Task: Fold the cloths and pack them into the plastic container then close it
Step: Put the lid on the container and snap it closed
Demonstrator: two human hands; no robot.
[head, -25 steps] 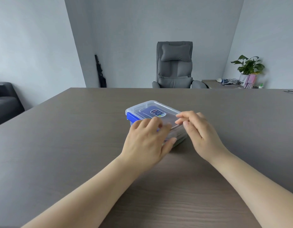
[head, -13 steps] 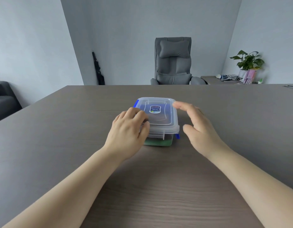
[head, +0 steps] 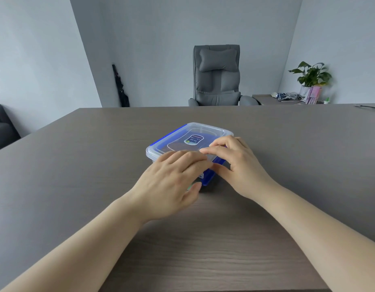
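Note:
The clear plastic container (head: 182, 138) sits mid-table with its transparent lid on; blue latches run along its left side and near right corner. My left hand (head: 172, 182) lies flat over the lid's near left corner, with the thumb against the container's side. My right hand (head: 239, 165) has curled fingertips on the lid's near right edge and its thumb below, pinching at the blue latch (head: 209, 175), which sticks out from the wall. A sliver of green cloth (head: 190, 187) shows through the wall by my left thumb; the rest of the contents is hidden.
The grey wooden table (head: 77, 186) stretches wide on all sides of the container. A grey office chair (head: 217, 76) stands behind the far edge. A potted plant (head: 311, 76) and cables sit on a side desk at the far right.
The container has been turned on the table, so a blue latch now faces me. My right hand, open beside it half a second ago, has closed onto the lid edge and latch.

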